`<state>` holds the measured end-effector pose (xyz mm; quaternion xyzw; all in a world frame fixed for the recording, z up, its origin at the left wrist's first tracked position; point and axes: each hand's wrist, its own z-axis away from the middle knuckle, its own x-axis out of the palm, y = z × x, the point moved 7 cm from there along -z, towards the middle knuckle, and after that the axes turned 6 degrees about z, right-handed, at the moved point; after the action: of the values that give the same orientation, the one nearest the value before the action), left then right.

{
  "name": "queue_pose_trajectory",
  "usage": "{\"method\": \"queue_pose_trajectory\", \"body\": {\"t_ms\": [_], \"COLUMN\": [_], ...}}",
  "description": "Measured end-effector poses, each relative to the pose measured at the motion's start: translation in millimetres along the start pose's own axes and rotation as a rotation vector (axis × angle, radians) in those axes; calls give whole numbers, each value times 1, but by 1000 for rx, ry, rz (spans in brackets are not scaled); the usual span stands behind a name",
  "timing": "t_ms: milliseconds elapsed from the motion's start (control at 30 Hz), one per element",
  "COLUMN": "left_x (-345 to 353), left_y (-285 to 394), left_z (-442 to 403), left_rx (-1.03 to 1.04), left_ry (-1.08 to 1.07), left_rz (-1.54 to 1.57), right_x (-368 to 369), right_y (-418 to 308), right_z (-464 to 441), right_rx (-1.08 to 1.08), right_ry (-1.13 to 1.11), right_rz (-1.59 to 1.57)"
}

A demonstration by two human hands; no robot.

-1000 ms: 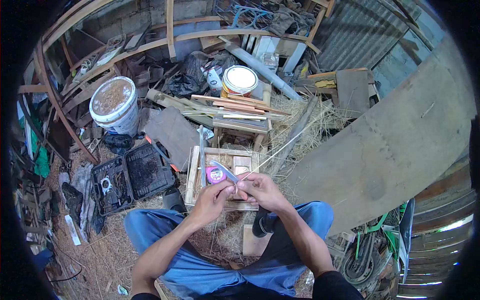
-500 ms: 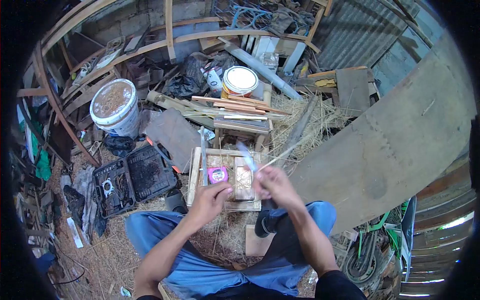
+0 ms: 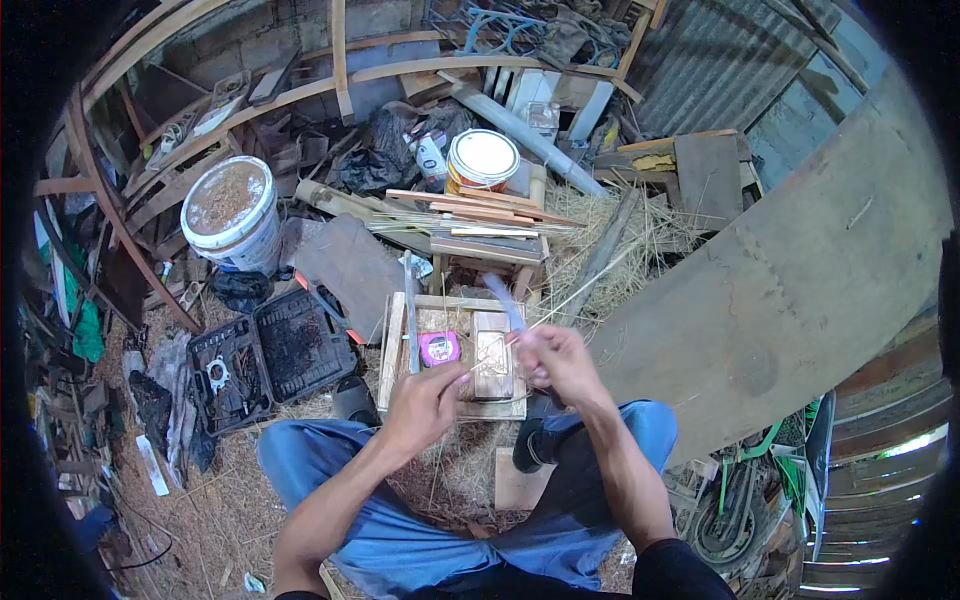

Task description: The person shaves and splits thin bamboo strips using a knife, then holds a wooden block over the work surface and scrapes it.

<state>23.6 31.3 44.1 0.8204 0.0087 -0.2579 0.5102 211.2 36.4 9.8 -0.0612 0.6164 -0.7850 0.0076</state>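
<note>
My right hand (image 3: 562, 368) is closed around a knife (image 3: 507, 300), its blurred blade pointing up and away from me. A thin pale strip (image 3: 572, 296), like split bamboo, runs from the upper right past the right hand toward my left hand (image 3: 424, 404). The left fingers pinch its near end. Below both hands stands a low wooden frame (image 3: 388, 365). In it sit a pink tape measure (image 3: 440, 348) and a wooden block (image 3: 491, 380) with a recess. A narrow grey bar (image 3: 411, 320) lies along the frame's left side.
Wood slats and thin strips (image 3: 480, 215) lie on a small stand beyond the frame. An open tool case (image 3: 300, 340) and a lidded bucket (image 3: 230, 220) are at left. A large board (image 3: 760, 300) leans at right, beside straw (image 3: 650, 240). A paint can (image 3: 484, 160) stands behind.
The knife blade and right hand have shifted slightly right, and the strip now extends farther to the upper right. The left hand has moved only a little. The whole view has shifted slightly.
</note>
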Motion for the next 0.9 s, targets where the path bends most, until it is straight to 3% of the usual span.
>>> {"method": "queue_pose_trajectory", "body": {"t_ms": [100, 367, 433, 900], "left_x": [-10, 0, -6, -28], "left_y": [-7, -8, -12, -32], "left_z": [3, 1, 1, -8], "left_rx": [-15, 34, 33, -238], "left_ry": [-19, -12, 36, -198], "left_rz": [18, 40, 42, 96], "right_x": [-39, 35, 15, -56], "right_y": [-18, -1, -5, -21], "right_z": [0, 5, 3, 5], "right_rx": [-38, -9, 24, 14], "right_ry": [153, -204, -119, 82], "right_rz": [-62, -99, -69, -121]}}
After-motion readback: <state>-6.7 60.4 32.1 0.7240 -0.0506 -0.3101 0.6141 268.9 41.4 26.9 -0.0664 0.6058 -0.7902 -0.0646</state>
